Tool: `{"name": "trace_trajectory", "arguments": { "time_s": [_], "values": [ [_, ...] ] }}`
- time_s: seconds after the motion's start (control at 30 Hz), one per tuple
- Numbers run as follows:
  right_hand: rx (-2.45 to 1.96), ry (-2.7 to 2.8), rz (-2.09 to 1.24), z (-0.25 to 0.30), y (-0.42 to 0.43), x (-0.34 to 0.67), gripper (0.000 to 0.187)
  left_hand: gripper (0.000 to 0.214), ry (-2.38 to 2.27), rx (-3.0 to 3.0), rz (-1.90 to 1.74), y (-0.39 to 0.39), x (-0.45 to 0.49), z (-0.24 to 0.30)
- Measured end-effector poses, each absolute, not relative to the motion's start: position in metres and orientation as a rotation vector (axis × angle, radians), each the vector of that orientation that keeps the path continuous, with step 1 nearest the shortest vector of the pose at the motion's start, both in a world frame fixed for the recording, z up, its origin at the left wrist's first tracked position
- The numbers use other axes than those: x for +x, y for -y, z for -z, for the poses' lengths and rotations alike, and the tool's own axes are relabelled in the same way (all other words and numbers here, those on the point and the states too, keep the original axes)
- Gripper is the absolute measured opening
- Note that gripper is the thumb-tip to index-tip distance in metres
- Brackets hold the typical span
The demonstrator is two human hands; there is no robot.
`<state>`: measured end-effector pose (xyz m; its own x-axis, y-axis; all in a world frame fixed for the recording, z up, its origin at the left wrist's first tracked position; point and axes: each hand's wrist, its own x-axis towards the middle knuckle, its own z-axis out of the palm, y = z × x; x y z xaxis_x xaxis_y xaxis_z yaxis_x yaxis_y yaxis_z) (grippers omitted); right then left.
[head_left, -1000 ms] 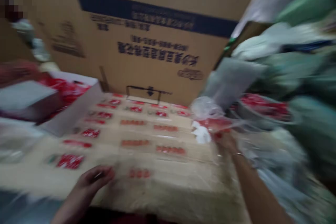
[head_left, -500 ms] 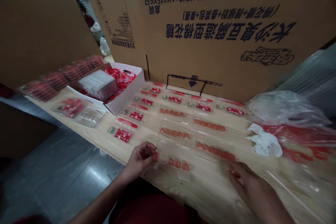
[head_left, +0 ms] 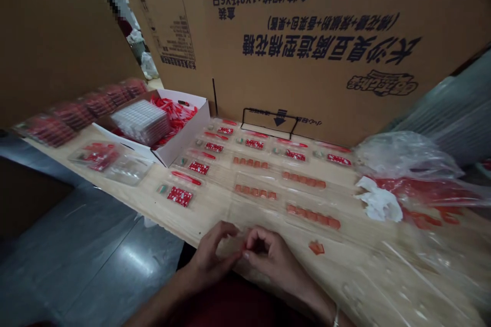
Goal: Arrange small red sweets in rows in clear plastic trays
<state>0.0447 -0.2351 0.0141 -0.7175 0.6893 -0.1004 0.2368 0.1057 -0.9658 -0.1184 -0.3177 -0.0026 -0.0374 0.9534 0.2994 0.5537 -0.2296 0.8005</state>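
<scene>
My left hand (head_left: 210,255) and my right hand (head_left: 270,260) meet low in the middle, over the wooden tabletop (head_left: 215,219). Their fingertips come together on a small red piece (head_left: 243,248), which they mostly hide. Rows of small orange-red cubes (head_left: 312,216) lie on clear plastic sheets beyond my right hand. A loose red piece (head_left: 316,248) rests to the right of that hand. Farther back stand lines of red-printed packets (head_left: 179,196) and red sticks (head_left: 186,178).
A white cardboard box (head_left: 180,135) holds red sticks and a clear stacked tray at the back left. A large brown carton (head_left: 307,61) stands behind the table. A plastic bag (head_left: 406,163) and white tissue (head_left: 378,203) lie at right. The table's near-left edge drops to a grey floor.
The view has steadied since the blurred earliest frame. My hands have moved together from their separate places, and my right hand has shifted left. A loose red piece now shows on the table.
</scene>
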Motion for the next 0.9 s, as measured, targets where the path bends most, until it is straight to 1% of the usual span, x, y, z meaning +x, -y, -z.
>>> {"name": "trace_trajectory", "arguments": {
  "time_s": [0.07,0.17,0.27,0.4,0.47,0.53,0.63,0.7,0.77,0.9],
  "values": [
    [-0.887,2.201,-1.368,-0.008,0.227,0.038,0.012,0.035,-1.715,1.793,-1.050,0.314,-0.132,0.007],
    [-0.717,2.467,-1.042,-0.001,0.217,0.027,0.017,0.031,-1.827,1.764,-0.908,0.308,-0.143,0.016],
    [-0.623,2.571,-0.901,0.006,0.216,0.022,0.016,0.032,-1.832,1.762,-0.879,0.304,-0.144,0.023],
    [-0.626,2.613,-0.727,0.015,0.220,0.025,0.013,0.032,-1.831,1.789,-0.898,0.303,-0.143,0.028],
    [-0.654,2.585,-0.733,0.017,0.222,0.027,0.012,0.032,-1.830,1.806,-0.899,0.303,-0.143,0.028],
    [-0.729,2.457,-0.856,0.017,0.222,0.028,0.013,0.028,-1.835,1.809,-0.894,0.302,-0.143,0.026],
    [-0.857,2.123,-1.080,0.013,0.218,0.027,0.010,0.023,-1.841,1.821,-0.874,0.300,-0.142,0.022],
    [-0.839,2.050,-1.132,0.011,0.217,0.025,0.012,0.023,-1.842,1.835,-0.868,0.300,-0.141,0.021],
    [-0.751,2.171,-1.098,0.011,0.217,0.020,0.014,0.025,-1.844,1.836,-0.875,0.300,-0.141,0.022],
    [-0.675,2.465,-0.901,0.015,0.220,0.013,0.013,0.033,-1.860,1.819,-0.904,0.301,-0.141,0.026]
  ]
}}
